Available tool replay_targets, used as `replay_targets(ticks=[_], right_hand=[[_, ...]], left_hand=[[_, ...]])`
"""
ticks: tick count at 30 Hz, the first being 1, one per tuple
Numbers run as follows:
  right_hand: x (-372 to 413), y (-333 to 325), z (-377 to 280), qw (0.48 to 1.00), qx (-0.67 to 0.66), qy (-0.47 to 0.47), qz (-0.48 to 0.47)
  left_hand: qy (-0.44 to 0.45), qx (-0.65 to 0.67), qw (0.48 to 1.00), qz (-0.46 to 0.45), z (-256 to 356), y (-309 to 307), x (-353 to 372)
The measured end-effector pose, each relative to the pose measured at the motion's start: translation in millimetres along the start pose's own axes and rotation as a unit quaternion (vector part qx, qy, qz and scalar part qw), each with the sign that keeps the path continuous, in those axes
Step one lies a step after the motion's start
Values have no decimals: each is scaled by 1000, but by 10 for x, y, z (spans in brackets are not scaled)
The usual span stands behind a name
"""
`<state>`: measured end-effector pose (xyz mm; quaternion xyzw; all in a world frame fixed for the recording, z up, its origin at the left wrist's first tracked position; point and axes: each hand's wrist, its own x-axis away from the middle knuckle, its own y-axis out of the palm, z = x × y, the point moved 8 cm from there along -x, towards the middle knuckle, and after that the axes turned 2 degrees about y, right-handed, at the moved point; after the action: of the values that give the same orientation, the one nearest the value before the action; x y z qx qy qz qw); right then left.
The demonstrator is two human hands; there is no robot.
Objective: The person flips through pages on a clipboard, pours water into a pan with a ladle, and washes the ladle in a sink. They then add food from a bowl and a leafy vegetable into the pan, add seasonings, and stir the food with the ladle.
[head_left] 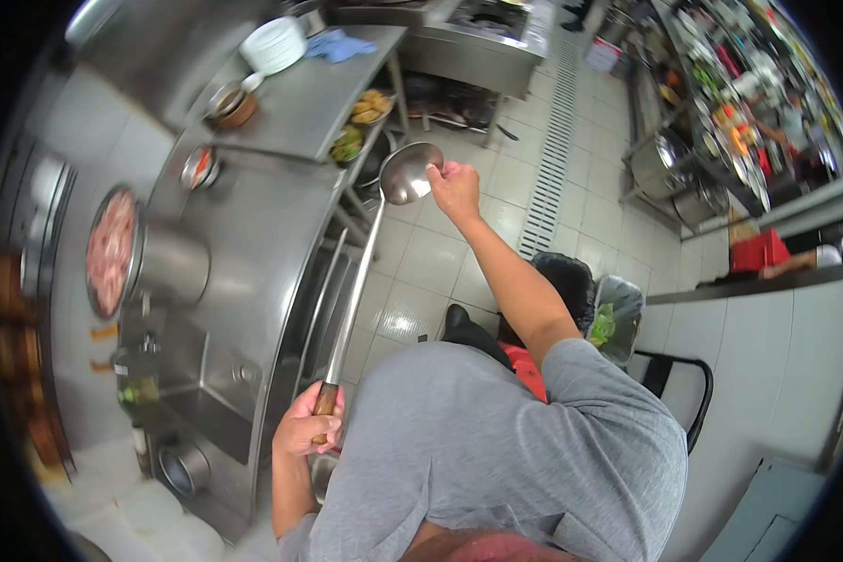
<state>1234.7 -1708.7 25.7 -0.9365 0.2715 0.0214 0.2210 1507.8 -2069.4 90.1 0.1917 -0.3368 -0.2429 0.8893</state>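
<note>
A long-handled metal ladle (406,176) is stretched across in front of my body. My left hand (309,423) is closed around the wooden grip at its lower end. At the other end, my right hand (455,194) grips the rim of the ladle's round bowl, thumb at the edge. Between the two hands the straight metal shaft runs beside the front of the steel counter (244,220).
On the left, a tall steel pot (173,264) holds pink raw meat (112,251), near a sink (217,412). Stacked white plates (273,45) and a blue cloth (339,45) lie farther along. A floor drain (554,140) and lined bins (564,286) are to the right.
</note>
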Motion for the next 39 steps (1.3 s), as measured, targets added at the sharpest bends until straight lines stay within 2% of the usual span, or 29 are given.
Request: replay_targets(ticks=[4, 7, 9, 10, 12, 14, 16, 18, 20, 21, 22, 23, 24, 26, 28, 31, 34, 36, 38, 39], right_hand=[[-633, -965, 484, 997, -21, 25, 74], [-1060, -1555, 899, 991, 10, 38, 131], [-1309, -1922, 1104, 984, 79, 21, 160], [-1404, -2174, 999, 980, 113, 8, 164], [-1712, -2342, 1420, 973, 160, -9, 167], [-2004, -2491, 1865, 982, 165, 30, 87], [-2178, -2745, 2306, 988, 67, 138, 19], [-2216, -3204, 2631, 974, -41, 204, 91], [-2213, -3702, 3172, 970, 36, 200, 132], [-2146, -3910, 3263, 960, 22, 221, 172], [-2028, -4080, 3474, 943, 0, 280, 182], [-1880, -4282, 3774, 917, 35, 331, 221], [-1877, -4447, 3798, 890, 165, 395, 157], [-1627, -4426, 4287, 908, 105, 402, 61], [-1705, -4404, 4029, 912, 70, 397, 81], [-2413, -4139, 3509, 889, -67, 450, 49], [-3505, -3882, 2946, 916, -209, 342, 9], [-4317, -3849, 2590, 934, -269, 237, -14], [-5107, -3896, 2291, 910, -397, 115, -39], [-5545, -3966, 2139, 900, -425, 89, -40]], left_hand=[[-40, -13, 997, -59, 361, 631, -837], [-68, -41, 992, -96, 548, 999, -1526], [-90, -58, 987, -117, 667, 1200, -1943], [-109, -77, 984, -121, 799, 1421, -1969], [-129, -117, 976, -129, 958, 1565, -2440], [-144, -165, 967, -128, 1113, 1677, -2962], [-166, -205, 952, -156, 1274, 1819, -3519], [-158, -252, 937, -180, 1563, 2107, -3954], [-138, -291, 924, -208, 1720, 2300, -4497], [-134, -299, 918, -224, 1824, 2452, -4780], [-133, -307, 911, -240, 1941, 2631, -5045], [-131, -315, 904, -257, 2044, 2779, -5287], [-127, -306, 902, -275, 2168, 2851, -5614], [-107, -354, 882, -293, 2401, 3160, -6131], [-97, -345, 880, -311, 2567, 3520, -6580], [-94, -297, 884, -347, 2757, 4027, -7327], [-97, -229, 894, -374, 2871, 4699, -7985], [-139, -141, 890, -411, 2856, 5127, -8397], [-162, -73, 881, -439, 2824, 5488, -8775], [-163, -50, 877, -450, 2831, 5676, -8993]])
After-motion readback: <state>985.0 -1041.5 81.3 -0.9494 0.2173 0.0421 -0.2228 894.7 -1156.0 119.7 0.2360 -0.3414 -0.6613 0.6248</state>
